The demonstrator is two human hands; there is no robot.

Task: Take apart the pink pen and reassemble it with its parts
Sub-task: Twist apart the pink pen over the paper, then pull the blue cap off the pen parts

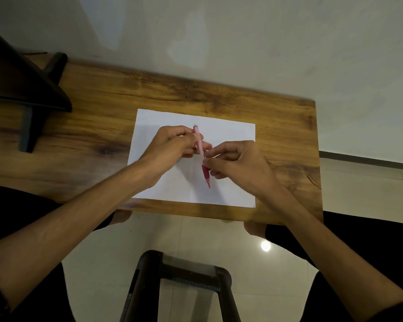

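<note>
Nearest the viewer, a dark stool frame [179, 282] stands on the pale tiled floor [254, 275], between the person's two bare forearms. Beyond it lies the wooden worktop [98, 108], with a white sheet of paper [230, 133] laid flat on it. Above the sheet both hands hold the pink pen [201, 154], which runs from its pale upper end, farther away, to its darker pink grip and tip, nearer the viewer. The left hand [172, 145] curls its fingers round the pale upper barrel. The right hand [237, 163] pinches the pen near the middle, just above the dark grip. Farther left on the worktop sits a dark stand [28, 89]; behind everything is a pale wall [242, 43].
</note>
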